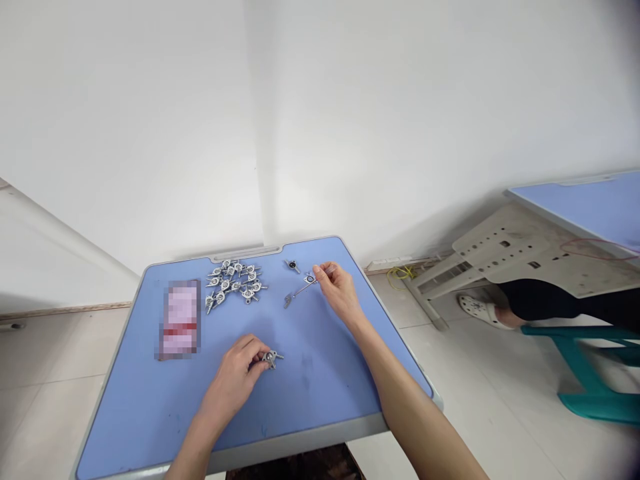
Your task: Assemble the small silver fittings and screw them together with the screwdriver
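Near the front of the blue desktop, my left hand (240,370) pinches a small silver metal fitting (271,359) with a flange and a short stem sticking out. Further back and to the right, my right hand (336,288) is closed on a thin-shafted tool (303,289) that looks like a screwdriver; its handle is mostly hidden in the fingers. By the shaft's far end lies a small metal piece (287,301). Another flanged piece (309,279) shows beside the right fingertips; whether they touch it I cannot tell. Behind it rests a fitting with a dark centre (292,266).
A pile of several similar metal fittings (233,283) lies at the back left of the desk (320,393). Left of it is a blurred pinkish packet-like object (180,320). A white wall stands behind. At right are another desk (590,200), a green stool (590,373) and a person's foot (483,311).
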`<state>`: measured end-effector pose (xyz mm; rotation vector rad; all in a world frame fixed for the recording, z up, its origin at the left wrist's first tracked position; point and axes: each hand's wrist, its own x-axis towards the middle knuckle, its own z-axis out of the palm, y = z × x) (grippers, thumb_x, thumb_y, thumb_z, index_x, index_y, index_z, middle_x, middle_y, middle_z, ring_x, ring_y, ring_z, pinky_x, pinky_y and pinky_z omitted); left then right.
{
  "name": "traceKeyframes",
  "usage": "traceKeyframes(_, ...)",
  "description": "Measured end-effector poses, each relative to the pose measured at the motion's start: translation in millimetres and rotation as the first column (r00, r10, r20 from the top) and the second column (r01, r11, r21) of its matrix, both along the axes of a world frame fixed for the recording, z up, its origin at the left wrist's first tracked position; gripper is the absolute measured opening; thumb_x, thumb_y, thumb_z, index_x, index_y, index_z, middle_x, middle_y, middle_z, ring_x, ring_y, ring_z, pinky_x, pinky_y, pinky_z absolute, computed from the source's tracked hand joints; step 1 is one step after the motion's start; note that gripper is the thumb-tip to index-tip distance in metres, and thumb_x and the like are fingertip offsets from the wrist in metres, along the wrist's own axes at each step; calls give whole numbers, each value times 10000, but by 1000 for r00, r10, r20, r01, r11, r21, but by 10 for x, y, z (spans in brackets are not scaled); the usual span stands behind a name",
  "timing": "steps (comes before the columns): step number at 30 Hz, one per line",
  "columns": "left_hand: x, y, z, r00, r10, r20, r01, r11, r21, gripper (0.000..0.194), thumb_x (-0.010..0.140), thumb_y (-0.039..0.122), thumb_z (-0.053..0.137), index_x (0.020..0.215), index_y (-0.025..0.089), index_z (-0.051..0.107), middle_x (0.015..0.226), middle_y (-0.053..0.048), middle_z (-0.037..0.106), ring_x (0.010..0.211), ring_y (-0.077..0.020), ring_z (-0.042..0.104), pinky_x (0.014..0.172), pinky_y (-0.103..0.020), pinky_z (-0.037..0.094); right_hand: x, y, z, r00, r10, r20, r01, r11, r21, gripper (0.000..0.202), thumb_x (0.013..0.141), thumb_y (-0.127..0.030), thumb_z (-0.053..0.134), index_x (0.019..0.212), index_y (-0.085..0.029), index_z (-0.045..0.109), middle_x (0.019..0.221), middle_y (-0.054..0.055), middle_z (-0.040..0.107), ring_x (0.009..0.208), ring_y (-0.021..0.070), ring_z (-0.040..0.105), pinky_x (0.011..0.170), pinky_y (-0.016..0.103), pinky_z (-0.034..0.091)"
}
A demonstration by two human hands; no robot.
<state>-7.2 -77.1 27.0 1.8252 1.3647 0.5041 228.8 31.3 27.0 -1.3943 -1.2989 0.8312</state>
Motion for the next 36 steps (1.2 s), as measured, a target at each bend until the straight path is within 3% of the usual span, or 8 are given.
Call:
traceKeyframes(6,-4,-1,-12,1000,18,9,-18,1000,6,100,848,140,539,843,204,617,855,-1,584,798,-155,551,727,-275,423,-5,-50,58,972,44,-231,-54,998,-34,402,792,-568,626,691,-209,477,501,-78,392,433,70,331,411,212,271)
traceKeyframes(11,-5,-1,-20,999,24,39,-24,1000,10,116,846,139,546,865,207,638,861,-5,585,805,-156,554,738,-279,442,-99,-307,122,884,165,-438,-226,970,-91,337,781,-497,681,705,-198,545,456,-73,459,369,68,379,397,222,323)
traceKeyframes(16,0,2,9,999,25,49,-25,1000,-4,123,850,132,534,862,207,631,859,-7,583,808,-156,555,731,-278,440,-168,-644,20,825,98,-556,-275,930,-243,329,762,-475,708,707,-189,554,558,-25,582,379,84,464,375,231,379)
traceKeyframes(22,-7,3,-8,1000,14,26,-14,1000,18,119,846,127,538,860,206,626,854,-5,578,811,-157,549,734,-284,440,-203,-812,-77,794,52,-605,-282,914,-292,327,740,-466,732,701,-185,570,579,-17,602,398,83,484,382,224,419)
traceKeyframes(36,-6,3,1,999,9,36,-10,1000,23,123,847,119,533,876,203,619,885,-17,589,838,-167,559,756,-296,454,-230,-850,-130,813,72,-578,-286,914,-289,319,750,-472,727,712,-188,585,591,-12,609,420,92,497,398,230,439)
